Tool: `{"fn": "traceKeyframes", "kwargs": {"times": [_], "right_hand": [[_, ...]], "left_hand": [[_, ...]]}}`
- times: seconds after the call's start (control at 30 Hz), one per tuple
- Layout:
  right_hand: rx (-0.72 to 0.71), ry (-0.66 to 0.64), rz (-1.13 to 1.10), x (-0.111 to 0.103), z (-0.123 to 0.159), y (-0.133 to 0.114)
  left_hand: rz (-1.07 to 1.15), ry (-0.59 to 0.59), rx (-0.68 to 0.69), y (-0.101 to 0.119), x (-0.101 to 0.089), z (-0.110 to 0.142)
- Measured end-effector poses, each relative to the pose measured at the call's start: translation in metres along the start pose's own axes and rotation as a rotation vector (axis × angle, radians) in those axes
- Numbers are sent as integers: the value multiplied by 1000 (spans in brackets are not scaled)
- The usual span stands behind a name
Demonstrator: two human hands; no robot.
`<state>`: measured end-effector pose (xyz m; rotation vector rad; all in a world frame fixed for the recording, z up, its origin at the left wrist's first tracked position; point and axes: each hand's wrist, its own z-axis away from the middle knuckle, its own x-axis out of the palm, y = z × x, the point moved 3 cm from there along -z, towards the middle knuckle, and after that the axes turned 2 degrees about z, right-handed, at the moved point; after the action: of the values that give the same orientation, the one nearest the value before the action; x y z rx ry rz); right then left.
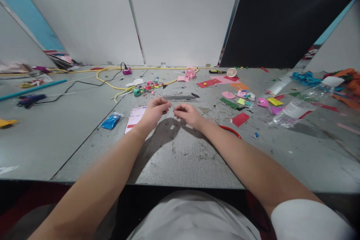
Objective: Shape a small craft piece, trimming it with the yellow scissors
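Observation:
My left hand [156, 112] and my right hand [189, 115] are held close together above the grey table [180, 157], fingertips a small gap apart. The thumb and fingers of each hand are pinched together. Whatever lies in either pinch is too small to make out. A phone [132, 122] with a lit timer screen lies beside my left hand, partly covered by it. Left of the phone is a packet of blue clay [111, 120]. Just beyond my fingers lie thin, dark and silvery sticks [182, 98]. A red curved handle [230, 131] shows by my right forearm.
A plastic bottle [298, 110] stands at right. Several paper scraps [240, 119] and clay packets [275, 101] lie nearer the middle. A glue gun [30, 99] with a black cord is at left. A yellow cable [102, 82] loops across the back, before upright boards [182, 18].

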<state>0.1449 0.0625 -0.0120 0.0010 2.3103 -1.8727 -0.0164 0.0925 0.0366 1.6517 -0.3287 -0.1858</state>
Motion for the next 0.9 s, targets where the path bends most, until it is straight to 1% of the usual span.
{"fn": "traceKeyframes", "kwargs": {"times": [0.13, 0.27, 0.4, 0.47, 0.57, 0.73, 0.9], "right_hand": [[40, -4, -11, -2, 2, -2], [90, -88, -41, -3, 3, 1], [88, -179, -18, -4, 3, 2], [84, -197, -8, -4, 3, 2], [69, -161, 8, -5, 4, 0], [12, -30, 85, -8, 2, -2], [-29, -11, 158, -10, 2, -3]], "left_hand": [[-70, -104, -14, 2, 5, 4], [-136, -190, -61, 1, 8, 5], [-189, -264, -83, -3, 8, 5], [-214, -294, -71, -4, 8, 4], [-236, -306, -47, -3, 7, 3], [-232, -308, -5, -1, 5, 1], [-279, -333, 50, -3, 4, -2]]}}
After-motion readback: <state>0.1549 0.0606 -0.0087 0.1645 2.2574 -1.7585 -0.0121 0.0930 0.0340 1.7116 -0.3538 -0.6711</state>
